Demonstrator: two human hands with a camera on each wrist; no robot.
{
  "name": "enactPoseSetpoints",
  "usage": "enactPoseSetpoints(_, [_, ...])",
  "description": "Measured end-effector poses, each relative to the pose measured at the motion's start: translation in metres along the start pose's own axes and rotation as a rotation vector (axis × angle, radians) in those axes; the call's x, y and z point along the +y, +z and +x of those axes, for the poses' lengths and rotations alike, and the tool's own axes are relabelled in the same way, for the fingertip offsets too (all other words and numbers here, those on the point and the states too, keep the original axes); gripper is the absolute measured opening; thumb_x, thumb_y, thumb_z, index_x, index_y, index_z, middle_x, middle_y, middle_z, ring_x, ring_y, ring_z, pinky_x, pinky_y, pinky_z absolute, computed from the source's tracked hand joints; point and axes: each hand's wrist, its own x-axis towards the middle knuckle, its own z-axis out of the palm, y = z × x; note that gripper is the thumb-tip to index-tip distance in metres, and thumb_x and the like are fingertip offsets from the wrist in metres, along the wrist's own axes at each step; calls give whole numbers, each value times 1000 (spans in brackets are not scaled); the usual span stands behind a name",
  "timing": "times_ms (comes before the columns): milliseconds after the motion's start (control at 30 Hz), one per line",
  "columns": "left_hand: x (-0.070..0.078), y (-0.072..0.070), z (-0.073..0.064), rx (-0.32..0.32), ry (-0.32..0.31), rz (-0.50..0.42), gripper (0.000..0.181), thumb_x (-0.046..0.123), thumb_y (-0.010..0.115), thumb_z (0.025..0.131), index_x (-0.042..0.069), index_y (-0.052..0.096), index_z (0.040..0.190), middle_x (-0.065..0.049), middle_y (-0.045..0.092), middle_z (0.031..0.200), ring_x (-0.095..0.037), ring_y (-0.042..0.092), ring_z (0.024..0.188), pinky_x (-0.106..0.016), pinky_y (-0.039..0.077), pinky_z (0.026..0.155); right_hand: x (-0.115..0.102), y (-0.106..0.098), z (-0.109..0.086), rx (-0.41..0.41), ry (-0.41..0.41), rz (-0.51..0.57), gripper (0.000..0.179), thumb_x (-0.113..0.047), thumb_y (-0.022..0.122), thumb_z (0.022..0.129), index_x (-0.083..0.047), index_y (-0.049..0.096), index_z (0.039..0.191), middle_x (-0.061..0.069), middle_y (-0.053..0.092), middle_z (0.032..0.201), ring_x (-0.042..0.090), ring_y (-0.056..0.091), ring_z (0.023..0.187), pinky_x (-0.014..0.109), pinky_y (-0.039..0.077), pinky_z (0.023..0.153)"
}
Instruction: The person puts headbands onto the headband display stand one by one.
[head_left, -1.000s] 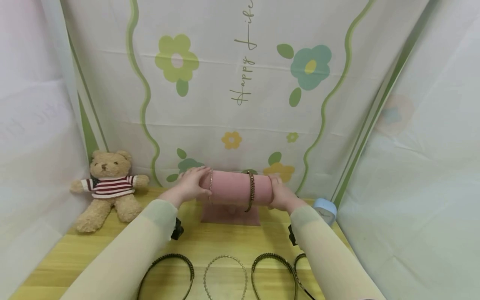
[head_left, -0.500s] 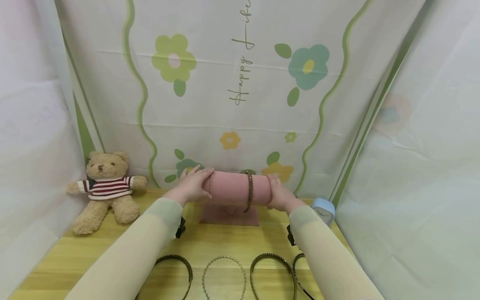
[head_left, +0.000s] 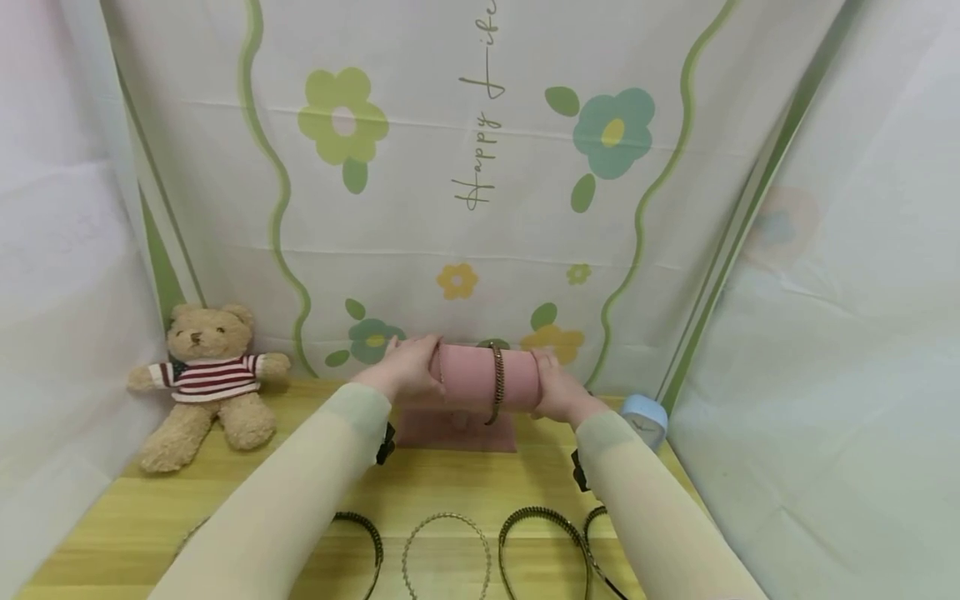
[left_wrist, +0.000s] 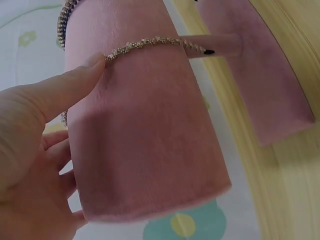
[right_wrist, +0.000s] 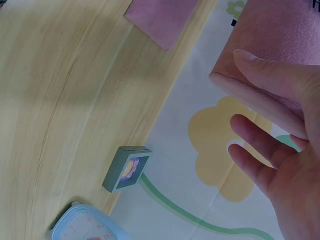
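A pink velvet display roll stands on its flat pink base at the back of the table. My left hand spans the roll's left part, thumb in front and fingers behind. The thumb presses on a thin beaded headband that lies around the roll; its black tip shows near the stand's post. Farther right, a dark braided headband also sits around the roll. My right hand holds the roll's right end, with the thumb on the near side and some fingers hidden behind.
Several headbands lie along the table's front: a thin silver one, dark ones, and others partly under the sleeves. A teddy bear sits at left. A blue clock and small green box stand at right. A printed curtain hangs behind.
My left hand has moved right along the roll, and the thin beaded headband has slid right with it, closer to the dark one. My right hand stays at the roll's end.
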Motion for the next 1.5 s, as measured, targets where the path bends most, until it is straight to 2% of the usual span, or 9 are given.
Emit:
enactPoseSetpoints(200, [10,0,5,3,8,7,84,29,87,75,10,43,145,-8,52,141,-33,38,136,-58,3,116,-2,-1,2,1,14,4,118,-5,86,72,-16,7,159,14,4,164,30,59,98,42,52,82])
enactPoseSetpoints(333, [12,2,8,-11,17,-1,84,29,84,79,13,42,149,-6,47,148,-31,33,140,-57,1,116,-2,-1,3,-1,15,13,117,-6,86,73,-18,7,159,13,6,163,32,58,103,44,51,86])
enactPoseSetpoints(533, [16,5,13,-36,24,22,86,35,79,85,13,34,155,-9,37,155,-32,26,144,-55,0,117,-1,-3,4,18,-10,-3,119,-3,87,69,-15,9,159,13,9,163,36,50,122,46,47,97])
enactPoseSetpoints(767, [19,12,19,-55,34,-14,88,32,77,87,11,28,157,-9,32,158,-28,24,145,-55,-3,117,-3,-3,3,11,-9,-1,119,-1,87,69,-15,10,159,13,9,163,37,50,121,48,47,97])
enactPoseSetpoints(967, [23,19,22,-16,39,-34,82,34,79,86,13,35,153,-5,39,154,-25,32,142,-55,-1,117,-4,-1,3,12,9,17,118,-1,86,69,-17,11,159,13,3,164,35,55,112,42,52,85])
enactPoseSetpoints(1100, [24,21,23,-3,57,-16,79,34,79,86,13,39,152,-5,41,152,-26,32,142,-55,0,117,-3,0,4,16,11,10,120,0,87,68,-18,11,159,12,3,164,34,55,112,41,53,83])
enactPoseSetpoints(1500, [27,29,23,-1,55,-26,80,36,79,86,15,39,152,-3,42,152,-25,30,143,-53,-2,117,1,1,0,19,5,6,121,2,86,68,-16,9,159,12,6,164,36,50,122,46,49,94])
